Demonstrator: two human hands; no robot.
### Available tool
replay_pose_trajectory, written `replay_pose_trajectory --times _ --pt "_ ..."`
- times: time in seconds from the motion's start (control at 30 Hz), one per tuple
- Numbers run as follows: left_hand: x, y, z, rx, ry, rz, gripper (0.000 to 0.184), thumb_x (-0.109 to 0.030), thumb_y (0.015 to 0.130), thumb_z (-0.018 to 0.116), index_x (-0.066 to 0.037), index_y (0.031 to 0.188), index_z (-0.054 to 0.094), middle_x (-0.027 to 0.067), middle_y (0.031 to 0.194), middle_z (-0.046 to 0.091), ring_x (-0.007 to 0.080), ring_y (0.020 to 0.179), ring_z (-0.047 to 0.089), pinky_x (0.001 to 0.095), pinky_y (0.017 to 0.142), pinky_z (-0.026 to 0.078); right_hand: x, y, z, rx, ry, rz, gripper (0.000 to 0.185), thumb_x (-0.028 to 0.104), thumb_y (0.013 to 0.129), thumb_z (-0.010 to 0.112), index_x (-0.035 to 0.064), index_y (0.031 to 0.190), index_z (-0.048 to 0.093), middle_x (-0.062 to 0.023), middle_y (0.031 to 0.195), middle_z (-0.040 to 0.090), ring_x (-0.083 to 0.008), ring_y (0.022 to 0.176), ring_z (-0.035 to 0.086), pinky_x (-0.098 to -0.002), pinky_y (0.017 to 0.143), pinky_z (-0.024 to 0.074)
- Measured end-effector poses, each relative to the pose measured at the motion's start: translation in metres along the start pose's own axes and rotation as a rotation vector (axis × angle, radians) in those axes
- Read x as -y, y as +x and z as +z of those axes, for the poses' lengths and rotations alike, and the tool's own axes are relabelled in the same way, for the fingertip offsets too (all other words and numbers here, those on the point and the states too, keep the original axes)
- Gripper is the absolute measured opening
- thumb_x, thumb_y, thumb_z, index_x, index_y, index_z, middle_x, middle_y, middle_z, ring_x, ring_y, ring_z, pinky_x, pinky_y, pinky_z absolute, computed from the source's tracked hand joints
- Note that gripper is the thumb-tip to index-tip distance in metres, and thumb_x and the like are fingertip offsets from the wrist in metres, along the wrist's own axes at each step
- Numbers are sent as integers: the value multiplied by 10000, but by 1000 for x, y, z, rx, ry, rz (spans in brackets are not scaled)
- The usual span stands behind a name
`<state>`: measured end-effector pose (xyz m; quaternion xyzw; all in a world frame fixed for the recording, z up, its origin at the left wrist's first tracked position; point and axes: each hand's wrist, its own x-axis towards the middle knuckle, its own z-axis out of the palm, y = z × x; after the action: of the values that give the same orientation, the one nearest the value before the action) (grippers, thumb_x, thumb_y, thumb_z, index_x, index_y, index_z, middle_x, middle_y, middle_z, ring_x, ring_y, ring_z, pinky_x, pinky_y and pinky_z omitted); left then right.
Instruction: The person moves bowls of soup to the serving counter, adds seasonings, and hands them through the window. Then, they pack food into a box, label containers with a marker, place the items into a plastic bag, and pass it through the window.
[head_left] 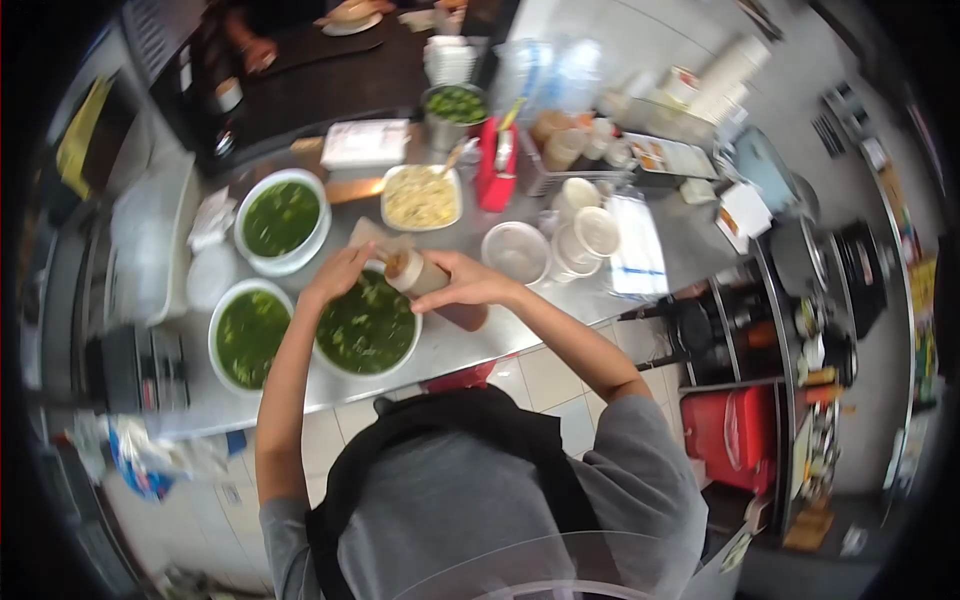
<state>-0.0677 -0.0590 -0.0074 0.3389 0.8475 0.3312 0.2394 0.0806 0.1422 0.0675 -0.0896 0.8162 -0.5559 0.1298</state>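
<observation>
My right hand (465, 280) is wrapped round a squeeze bottle (418, 275) with brownish contents, tilted over the right edge of a white bowl of green soup (365, 325). My left hand (345, 272) is at the upper left rim of that bowl, close to the bottle's tip; its fingers are bent and blurred, and I cannot make out what they hold. Another bowl of green soup (250, 335) stands to the left, and a third bowl (282, 218) is behind it. A square dish of pale chopped food (421, 197) sits behind my hands.
Clear plastic tubs (516, 252) and stacked cups (590, 235) stand right of my hands. Behind are a red holder (496, 165), a metal pot of chopped greens (455, 105) and a white box (366, 143). Across the counter, a person's hand (260, 54) shows.
</observation>
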Motion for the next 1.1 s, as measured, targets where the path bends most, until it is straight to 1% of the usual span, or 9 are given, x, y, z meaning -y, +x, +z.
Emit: replay_pose_trajectory --times 0.1,0.23,0.37,0.5,0.57,0.63,0.83,0.9,1.1 --pt "-6 24 26 158 18 271 597 -499 901 301 -21 899 659 231 936 606 357 917 567 396 858 402 26 -14 -41 -378 241 -182 667 285 663 773 27 1201 475 -87 1064 575 -152 1021 512 -307 892 399" --pt "-45 29 48 460 156 141 599 -541 875 342 -52 815 684 179 788 638 301 816 603 380 815 432 43 -33 -140 -789 93 -327 651 283 656 779 47 1188 488 -95 1068 578 -164 987 525 -329 866 405" --pt "-85 -5 33 370 -7 262 421 -385 880 461 -26 822 673 136 747 645 270 754 613 314 738 461 16 -49 -225 -1125 -814 -57 593 316 588 787 78 1075 547 -167 978 591 -345 875 515 -402 779 401" --pt "-101 -75 20 -375 -266 320 162 -118 842 569 -3 922 652 91 735 652 200 680 611 266 664 465 -73 -53 -282 -1130 -989 -34 607 217 567 786 75 1095 522 -182 1031 538 -369 927 503 -417 801 409" --pt "-87 -116 19 -567 -583 -50 161 -35 813 590 23 959 628 82 720 646 135 605 586 237 572 452 -95 -57 -283 -1246 -878 -102 654 122 537 797 55 1110 489 -190 1083 461 -356 1002 473 -411 865 396" --pt "-55 -154 30 -802 -582 -118 115 -60 821 594 47 854 622 77 673 625 93 521 541 213 498 423 -120 -62 -294 -1246 -757 -18 676 160 532 807 33 1112 484 -181 1102 461 -348 1036 463 -401 877 409" --pt "18 -217 101 -836 -316 -568 272 -192 865 556 18 692 570 62 583 570 112 459 504 232 394 377 -185 -50 -315 -1327 -564 5 804 161 552 806 52 1208 354 -183 1117 510 -342 1058 495 -419 890 396" --pt "38 -217 124 -777 -264 -595 367 -287 899 501 13 701 574 75 596 577 128 478 540 234 386 385 -182 -46 -310 -1210 -519 251 863 173 562 808 58 1241 288 -195 1152 512 -357 1078 500 -424 886 398" --pt "19 -183 131 -589 -885 -653 676 -564 896 247 44 1114 445 172 718 630 250 602 647 276 458 477 -164 -44 -321 -941 -771 609 708 261 690 726 39 1212 303 -234 1121 506 -383 1062 498 -453 805 437"
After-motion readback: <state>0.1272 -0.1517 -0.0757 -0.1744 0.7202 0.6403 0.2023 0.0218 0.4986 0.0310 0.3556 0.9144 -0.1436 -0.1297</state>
